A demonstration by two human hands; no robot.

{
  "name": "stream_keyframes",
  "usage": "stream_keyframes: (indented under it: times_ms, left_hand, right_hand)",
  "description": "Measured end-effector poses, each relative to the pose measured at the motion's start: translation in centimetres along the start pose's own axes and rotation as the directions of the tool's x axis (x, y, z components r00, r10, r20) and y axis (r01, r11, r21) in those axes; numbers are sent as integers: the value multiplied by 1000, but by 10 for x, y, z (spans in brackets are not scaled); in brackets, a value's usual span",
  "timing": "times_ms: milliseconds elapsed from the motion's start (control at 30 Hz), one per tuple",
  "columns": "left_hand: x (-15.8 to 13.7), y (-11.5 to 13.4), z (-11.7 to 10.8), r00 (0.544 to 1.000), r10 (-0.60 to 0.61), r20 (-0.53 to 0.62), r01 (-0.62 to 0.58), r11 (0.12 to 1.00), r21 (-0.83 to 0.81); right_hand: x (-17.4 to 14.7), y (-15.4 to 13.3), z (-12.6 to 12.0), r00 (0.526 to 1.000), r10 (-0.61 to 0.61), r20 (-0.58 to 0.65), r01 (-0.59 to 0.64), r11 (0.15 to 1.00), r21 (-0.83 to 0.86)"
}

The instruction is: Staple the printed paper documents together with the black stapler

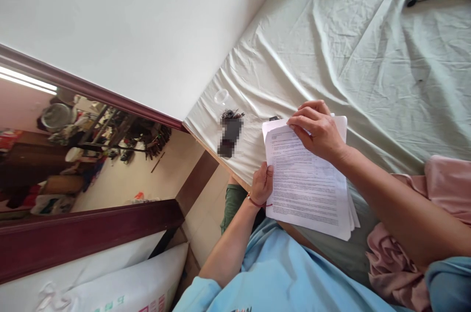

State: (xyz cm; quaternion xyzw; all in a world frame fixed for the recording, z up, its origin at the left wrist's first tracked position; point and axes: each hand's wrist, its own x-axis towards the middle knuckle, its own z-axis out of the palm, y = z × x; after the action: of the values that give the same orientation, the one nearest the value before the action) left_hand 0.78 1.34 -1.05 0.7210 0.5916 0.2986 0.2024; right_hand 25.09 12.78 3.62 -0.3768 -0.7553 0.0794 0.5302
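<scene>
- Sheaf of printed sheets (305,184): several pages, slightly fanned at the lower corner; held over the bed (375,57), near its wooden edge.
- Left hand (262,183): gripping the sheaf's left side, thumb on the front page; red cord at wrist.
- Right hand (317,128): at the sheaf's top edge, fingers bent; whether it pinches a page, cannot tell.
- Dark item (230,138), pixelated: on the bed, just beside that edge.
- Clear round container (221,96): near the bed's corner by the wall (140,32).
- Pink cloth (397,263): crumpled, beside the right arm.
</scene>
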Motion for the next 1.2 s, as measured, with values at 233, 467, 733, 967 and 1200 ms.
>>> stream_keyframes:
  times_ms: [233, 467, 733, 967, 1200]
  left_hand:
    - [0, 1, 0, 999, 31, -16, -31, 999, -12]
    - [3, 0, 2, 985, 170, -36, -172, 983, -70]
    - [1, 5, -2, 993, 120, 17, -117, 986, -115]
    - [1, 4, -1, 992, 117, 36, -112, 986, -119]
    - [1, 5, -1, 984, 172, 38, -168, 981, -94]
  right_hand:
    - [1, -1, -2, 988, 19, 154, -5, 996, -90]
    - [4, -3, -4, 977, 26, 211, -7, 996, -88]
    - [4, 2, -4, 967, -20, 253, 60, 987, -150]
    - [1, -1, 3, 975, 45, 216, -14, 989, -145]
    - [-4, -6, 10, 988, 54, 145, -31, 987, -158]
